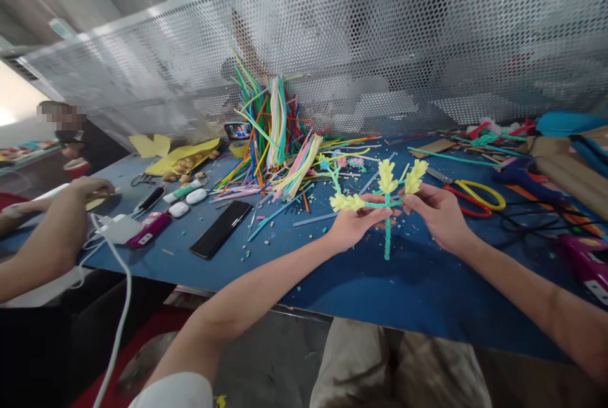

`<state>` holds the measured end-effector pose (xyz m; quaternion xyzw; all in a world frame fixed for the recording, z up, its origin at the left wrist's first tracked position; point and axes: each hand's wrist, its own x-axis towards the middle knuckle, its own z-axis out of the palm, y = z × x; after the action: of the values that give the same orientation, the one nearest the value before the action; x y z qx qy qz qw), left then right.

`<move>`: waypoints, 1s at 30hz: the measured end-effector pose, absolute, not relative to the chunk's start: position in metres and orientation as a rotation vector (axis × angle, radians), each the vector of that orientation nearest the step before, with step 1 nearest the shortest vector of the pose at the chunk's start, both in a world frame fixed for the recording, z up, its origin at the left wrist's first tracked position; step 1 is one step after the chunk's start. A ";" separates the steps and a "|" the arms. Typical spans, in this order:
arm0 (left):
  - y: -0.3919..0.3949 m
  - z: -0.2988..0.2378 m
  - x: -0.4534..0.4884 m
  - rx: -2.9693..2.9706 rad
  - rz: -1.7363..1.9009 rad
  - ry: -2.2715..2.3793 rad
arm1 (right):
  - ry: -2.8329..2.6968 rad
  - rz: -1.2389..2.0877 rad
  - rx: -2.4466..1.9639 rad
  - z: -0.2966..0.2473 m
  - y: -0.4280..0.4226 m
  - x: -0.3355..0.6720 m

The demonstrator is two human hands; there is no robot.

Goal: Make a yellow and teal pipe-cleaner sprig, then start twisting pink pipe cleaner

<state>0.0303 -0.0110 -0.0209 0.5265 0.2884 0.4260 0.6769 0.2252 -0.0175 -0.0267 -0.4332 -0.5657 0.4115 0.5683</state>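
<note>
Above the blue table I hold a pipe-cleaner flower (388,224) with a teal twisted stem and three fluffy yellow heads. One head points up, one leans right and one lies out to the left. My left hand (355,223) is closed on the teal branch near the middle, below the left yellow head. With its fingers pinched, my right hand (439,215) grips the right branch just under its yellow head. The stem's lower end hangs free between both hands. Some fingertips are hidden behind the flower.
Bundled pipe cleaners (278,123) stand at the back by a perforated metal screen (403,47). Scissors (475,196) lie right of my right hand. A black phone (221,229) and power strip (149,229) lie left. A co-worker's hands (88,189) are at far left.
</note>
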 end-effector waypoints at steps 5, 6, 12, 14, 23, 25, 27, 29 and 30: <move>-0.006 -0.021 0.030 1.180 1.059 0.749 | -1.412 0.970 -1.013 -0.021 -0.020 0.222; -0.005 -0.021 0.030 1.168 1.096 0.765 | -1.450 0.977 -1.028 -0.020 -0.020 0.221; 0.001 -0.019 0.030 1.113 1.287 0.810 | -1.718 1.058 -1.151 -0.018 -0.024 0.216; 0.002 -0.019 0.031 1.100 1.307 0.833 | -1.785 1.067 -1.164 -0.020 -0.025 0.213; 0.006 -0.022 0.034 1.143 1.372 0.864 | -1.980 1.049 -1.104 -0.028 -0.027 0.212; 0.006 -0.023 0.033 1.166 1.377 0.866 | -1.983 1.100 -1.116 -0.027 -0.028 0.212; 0.006 -0.023 0.033 1.172 1.387 0.859 | -1.986 1.112 -1.114 -0.024 -0.029 0.211; 0.006 -0.023 0.033 1.165 1.401 0.842 | -1.999 1.106 -1.101 -0.022 -0.030 0.211; 0.006 -0.022 0.033 1.161 1.406 0.834 | -2.005 1.107 -1.093 -0.021 -0.030 0.211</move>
<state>0.0330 0.0065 -0.0222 0.4880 0.3504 0.5911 0.5383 0.2109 -0.0299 -0.0212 -0.4111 -0.7545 0.4164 0.2972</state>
